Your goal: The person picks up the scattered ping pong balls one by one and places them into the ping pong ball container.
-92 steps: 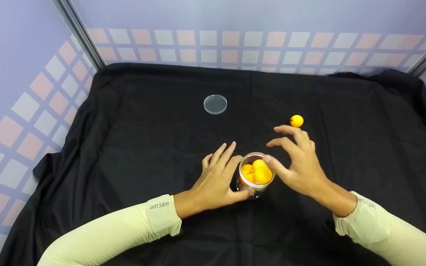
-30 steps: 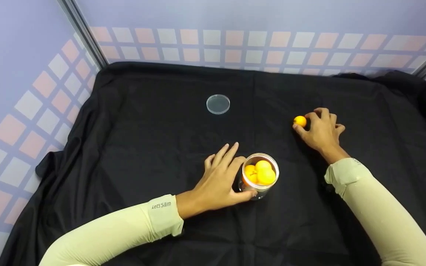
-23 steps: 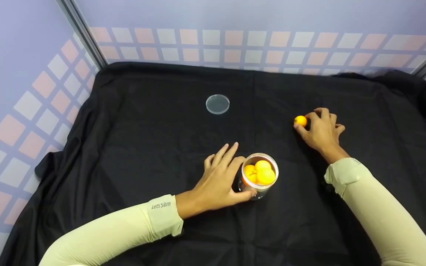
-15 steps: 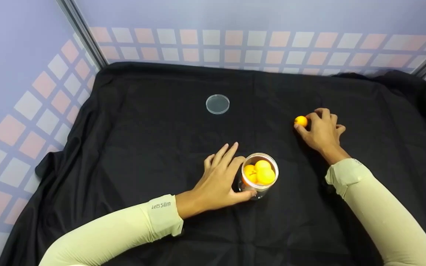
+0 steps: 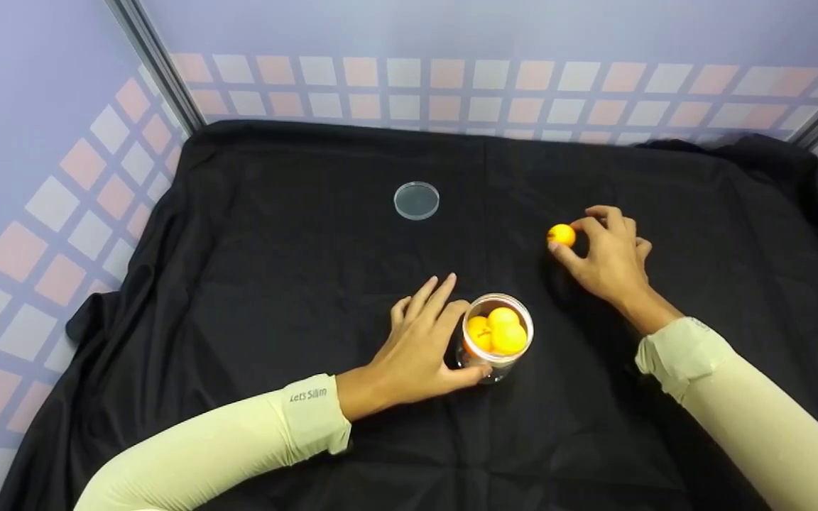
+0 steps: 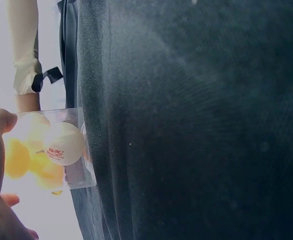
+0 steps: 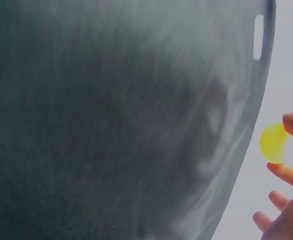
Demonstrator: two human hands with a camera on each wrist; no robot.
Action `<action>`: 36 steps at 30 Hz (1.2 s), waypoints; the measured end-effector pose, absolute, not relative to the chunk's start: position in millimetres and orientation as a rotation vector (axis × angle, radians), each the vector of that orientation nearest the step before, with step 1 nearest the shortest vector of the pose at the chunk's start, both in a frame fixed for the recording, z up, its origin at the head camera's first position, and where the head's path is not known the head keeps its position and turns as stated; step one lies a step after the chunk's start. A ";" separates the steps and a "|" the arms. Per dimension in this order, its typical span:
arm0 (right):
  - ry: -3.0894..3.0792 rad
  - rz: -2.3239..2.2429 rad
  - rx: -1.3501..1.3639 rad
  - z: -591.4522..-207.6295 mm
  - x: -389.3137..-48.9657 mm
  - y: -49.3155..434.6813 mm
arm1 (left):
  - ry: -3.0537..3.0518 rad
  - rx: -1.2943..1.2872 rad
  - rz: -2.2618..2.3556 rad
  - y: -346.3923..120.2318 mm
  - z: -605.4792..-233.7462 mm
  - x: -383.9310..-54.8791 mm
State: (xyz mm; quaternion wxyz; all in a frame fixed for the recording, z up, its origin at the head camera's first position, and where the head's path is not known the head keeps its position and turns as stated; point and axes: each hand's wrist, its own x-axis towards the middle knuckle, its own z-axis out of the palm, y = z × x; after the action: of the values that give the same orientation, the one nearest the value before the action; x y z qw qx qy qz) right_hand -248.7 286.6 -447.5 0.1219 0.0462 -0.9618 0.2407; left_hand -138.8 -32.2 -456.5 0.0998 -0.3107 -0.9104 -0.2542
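My right hand (image 5: 611, 262) pinches an orange table tennis ball (image 5: 561, 235) between thumb and forefinger. The same ball (image 7: 274, 143) shows at the right edge of the right wrist view. With thumb and forefinger curved around its side, my left hand (image 5: 416, 344) holds a clear plastic jar (image 5: 498, 365), upright and lidless on the cloth. Several orange balls (image 5: 507, 338) fill the jar near its rim. Through its wall in the left wrist view, a white ball (image 6: 65, 143) with red print is visible among the orange ones.
A clear round lid (image 5: 417, 201) lies flat on the black cloth (image 5: 295, 248), beyond the jar and to its left. Patterned panels (image 5: 451, 78) stand behind and beside the table.
My right hand has gone from near the jar out to the loose ball, gripped it, and just now brought it slightly left. The left hand stays on the jar.
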 end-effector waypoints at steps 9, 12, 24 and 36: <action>-2.647 0.753 0.401 -418.9 -208.9 246.2 | -2.694 -0.925 -0.749 -33.2 -456.7 -139.3; -2.591 0.770 0.490 -410.5 -195.1 234.4 | -2.697 -0.930 -0.756 -33.9 -457.1 -139.3; -2.527 0.758 0.742 -397.8 -151.7 207.5 | -2.696 -0.943 -0.749 -35.1 -457.0 -138.8; -2.525 0.782 0.819 -396.6 -143.6 201.2 | -2.687 -0.943 -0.729 -35.2 -457.0 -139.0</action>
State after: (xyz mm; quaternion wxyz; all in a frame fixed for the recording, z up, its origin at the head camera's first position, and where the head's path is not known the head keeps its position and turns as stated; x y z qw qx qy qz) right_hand -143.6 201.2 -396.6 0.1862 0.2910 -0.8965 0.2775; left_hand -139.0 -35.2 -457.0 0.1009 -0.3190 -0.9095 -0.2466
